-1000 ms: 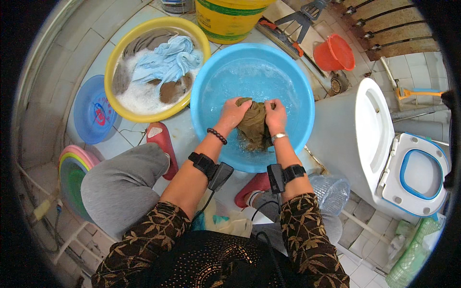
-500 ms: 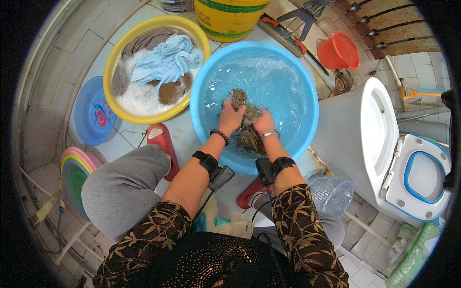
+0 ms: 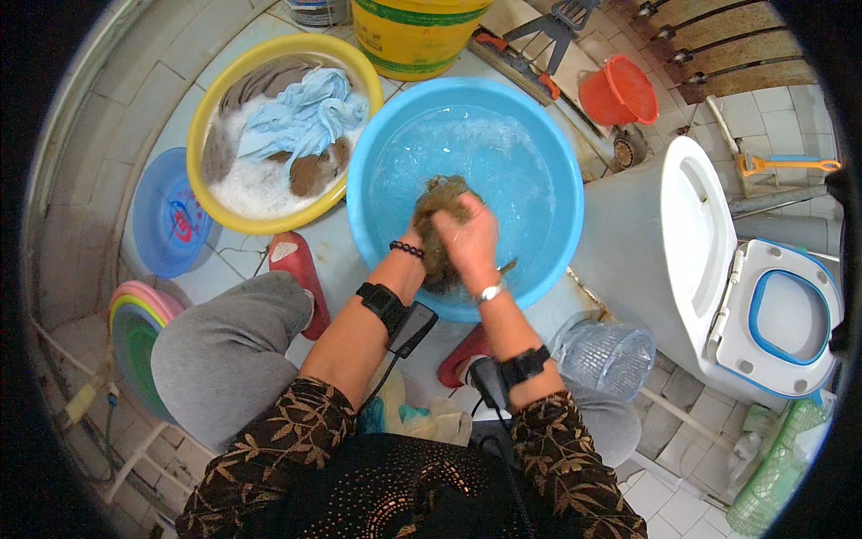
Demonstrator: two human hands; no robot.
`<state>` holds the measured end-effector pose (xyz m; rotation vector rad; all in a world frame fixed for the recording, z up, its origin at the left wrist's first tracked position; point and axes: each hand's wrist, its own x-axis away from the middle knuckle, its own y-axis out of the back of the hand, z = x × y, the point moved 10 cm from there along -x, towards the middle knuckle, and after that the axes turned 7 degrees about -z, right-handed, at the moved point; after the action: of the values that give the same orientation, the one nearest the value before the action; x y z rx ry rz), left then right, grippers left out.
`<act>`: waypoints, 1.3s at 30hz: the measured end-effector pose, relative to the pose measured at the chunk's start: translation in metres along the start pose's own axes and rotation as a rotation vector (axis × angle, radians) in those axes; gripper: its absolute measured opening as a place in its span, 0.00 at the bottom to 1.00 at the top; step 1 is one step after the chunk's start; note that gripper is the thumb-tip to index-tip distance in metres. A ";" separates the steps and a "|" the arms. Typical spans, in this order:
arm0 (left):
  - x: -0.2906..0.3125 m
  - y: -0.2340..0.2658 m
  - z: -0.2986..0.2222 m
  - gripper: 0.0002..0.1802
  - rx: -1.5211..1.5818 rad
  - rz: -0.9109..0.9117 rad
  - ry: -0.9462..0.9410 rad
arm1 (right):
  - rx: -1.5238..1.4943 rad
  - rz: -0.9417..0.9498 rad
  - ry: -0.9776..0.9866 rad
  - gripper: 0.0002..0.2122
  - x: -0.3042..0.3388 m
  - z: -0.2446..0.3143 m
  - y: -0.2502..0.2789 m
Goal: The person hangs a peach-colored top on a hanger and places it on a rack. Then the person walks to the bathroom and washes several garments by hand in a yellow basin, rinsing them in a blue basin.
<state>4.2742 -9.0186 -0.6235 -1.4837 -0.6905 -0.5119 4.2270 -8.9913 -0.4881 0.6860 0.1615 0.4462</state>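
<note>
A wet olive-brown cloth (image 3: 440, 262) is bunched up in a blue basin (image 3: 575, 207) of water, directly in front of me. My left hand (image 3: 418, 235) grips its left side, fingers mostly hidden by the folds. Over the cloth from the right lies my right hand (image 3: 469, 241), its fingers curled against the fabric and a little smeared by motion. One thin end of the cloth trails near my right wrist. What part of it lies under the water is hard to make out.
At the left stands a yellow basin (image 3: 199, 171) holding sudsy water, a light blue cloth (image 3: 305, 117) and brown fabric. A yellow bucket (image 3: 417, 40), a red bucket (image 3: 620, 90), a white toilet-like fixture (image 3: 628, 234), a clear ribbed plastic container (image 3: 611, 355) and blue basin (image 3: 171, 216) surround me.
My right hand has come up out of the water and moved left onto the cloth, close against my left hand. The cloth is gathered into a tighter bunch. The view has shifted slightly.
</note>
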 end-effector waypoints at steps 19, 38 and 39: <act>0.024 -0.013 -0.102 0.23 -1.100 -0.326 -0.740 | -0.336 0.162 -0.252 0.32 -0.090 -0.118 0.013; 0.042 -0.009 -0.057 0.39 -2.305 -0.426 -0.647 | 0.620 0.361 -0.050 0.23 -0.007 -0.170 -0.047; 0.045 -0.013 -0.059 0.38 -2.285 -0.417 -0.684 | 0.494 0.315 -0.076 0.23 -0.012 -0.167 -0.038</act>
<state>4.3033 -9.0730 -0.5807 -3.7973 -0.8636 -1.3025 4.1809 -8.9268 -0.6410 1.2213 0.0905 0.6909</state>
